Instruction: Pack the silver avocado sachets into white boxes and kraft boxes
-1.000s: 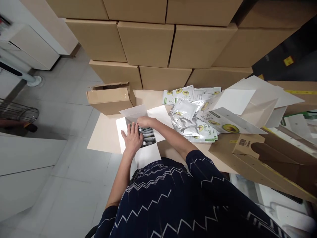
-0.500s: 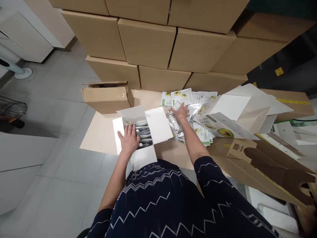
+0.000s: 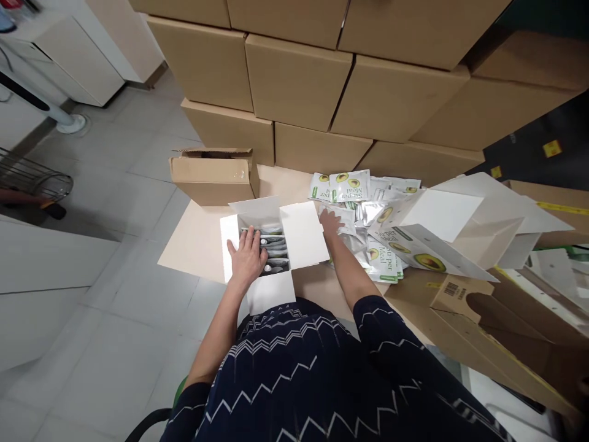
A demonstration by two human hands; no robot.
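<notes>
My left hand lies with its fingers stretched over the left side of an open white carton. Several spouted pouches stand in a row inside it, partly covered by that hand. To the carton's right, my right hand rests at the left end of a heap of pouches, its fingers spread over a white-silver pouch; its thumb is hard to make out. Avocado-printed pouches lie behind it, and more printed pouches lie to its right.
Brown cartons are stacked behind the table. A small brown box stands at the table's back left. An open avocado-printed white carton lies at right, above a cut-open brown carton. A wire basket is at far left.
My right hand has drawn left and slightly down across the heap, toward the white carton. My left hand stays on the carton's pouches. The whole view has shifted a little.
</notes>
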